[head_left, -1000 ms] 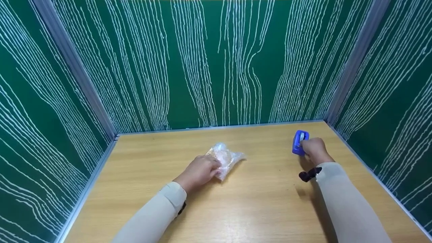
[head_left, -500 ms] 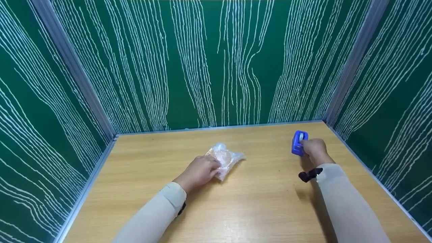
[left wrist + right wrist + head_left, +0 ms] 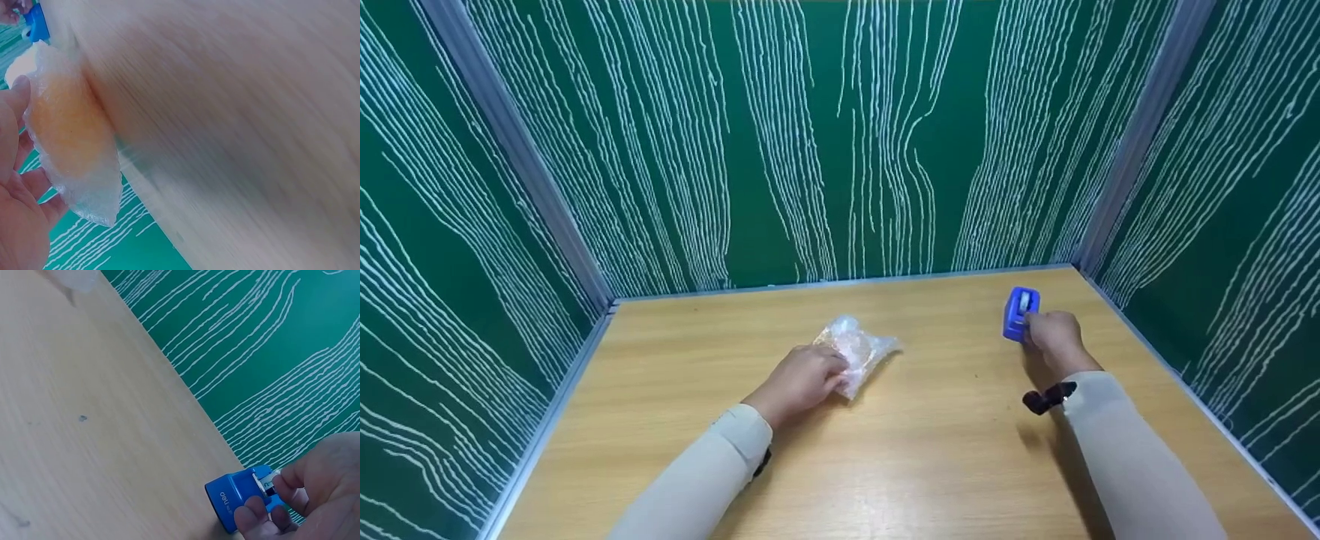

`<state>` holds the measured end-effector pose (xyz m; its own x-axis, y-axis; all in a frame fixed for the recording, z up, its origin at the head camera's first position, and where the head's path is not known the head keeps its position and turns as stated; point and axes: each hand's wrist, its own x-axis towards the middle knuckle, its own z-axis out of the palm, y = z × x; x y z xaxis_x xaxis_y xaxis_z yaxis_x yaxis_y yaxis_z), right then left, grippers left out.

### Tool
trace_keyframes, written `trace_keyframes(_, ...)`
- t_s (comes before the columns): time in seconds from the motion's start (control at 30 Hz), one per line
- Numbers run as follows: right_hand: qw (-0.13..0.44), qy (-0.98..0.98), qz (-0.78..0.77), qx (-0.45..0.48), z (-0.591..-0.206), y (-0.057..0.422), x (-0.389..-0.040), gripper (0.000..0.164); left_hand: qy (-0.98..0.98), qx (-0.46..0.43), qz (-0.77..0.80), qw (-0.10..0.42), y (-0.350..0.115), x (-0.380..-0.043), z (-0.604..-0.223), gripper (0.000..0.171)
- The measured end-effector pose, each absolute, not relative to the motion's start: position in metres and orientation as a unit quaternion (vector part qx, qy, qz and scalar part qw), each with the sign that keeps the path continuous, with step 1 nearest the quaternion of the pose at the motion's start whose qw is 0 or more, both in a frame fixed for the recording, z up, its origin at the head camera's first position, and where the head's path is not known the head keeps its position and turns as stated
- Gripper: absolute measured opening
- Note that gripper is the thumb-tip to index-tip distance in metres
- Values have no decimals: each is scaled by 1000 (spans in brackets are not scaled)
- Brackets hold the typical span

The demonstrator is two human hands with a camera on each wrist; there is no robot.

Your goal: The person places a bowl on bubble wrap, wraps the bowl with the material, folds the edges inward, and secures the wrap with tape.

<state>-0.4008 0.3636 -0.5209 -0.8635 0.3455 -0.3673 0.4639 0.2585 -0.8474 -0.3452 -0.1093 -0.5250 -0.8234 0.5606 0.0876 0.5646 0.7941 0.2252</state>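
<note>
Left of the table's middle, my left hand (image 3: 802, 376) grips a bubble-wrap packet (image 3: 864, 352) by its near left side. The left wrist view shows the thumb on one face of the bubble wrap (image 3: 73, 129) and fingers behind it; something orange shows through the clear film. At the far right of the table stands a blue tape dispenser (image 3: 1020, 315). My right hand (image 3: 1057, 337) is at its near right side. In the right wrist view, thumb and forefinger pinch at the tape end by the cutter, other fingers curled against the blue body (image 3: 230, 498).
The wooden table (image 3: 840, 465) is bounded by green walls (image 3: 780, 150) with wavy white lines and grey metal edging (image 3: 547, 390). A dark band with a small camera (image 3: 1046, 397) sits at the right wrist. A small dark speck (image 3: 83, 418) marks the tabletop.
The head view has shifted slightly. My right hand has drawn back a little toward me relative to the tape dispenser. My left hand and the bubble-wrap packet stay in place.
</note>
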Motion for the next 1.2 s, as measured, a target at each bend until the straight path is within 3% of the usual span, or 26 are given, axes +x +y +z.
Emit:
trace_keyframes(0.33,58,785,-563,253,-522,359,-396,68,-945,-303,-121,19,-109,-344,-525,33)
trace_keyframes(0.53,52,796,-545,256,-528,358,-392,54,-943,-309,-122,22,-110,-343,-525,33)
trace_keyframes(0.77,77,775,-570,262,-526,357,-389,66,-943,-297,-152,-1,-113,-348,-527,34)
trace_keyframes(0.9,79,774,-569,265,-527,357,-388,66,-939,-297,-171,-7,-116,-358,-540,36)
trace_keyframes(1.2,95,787,-559,244,-524,363,-383,66,-946,-283,-156,-2,-109,-343,-523,33)
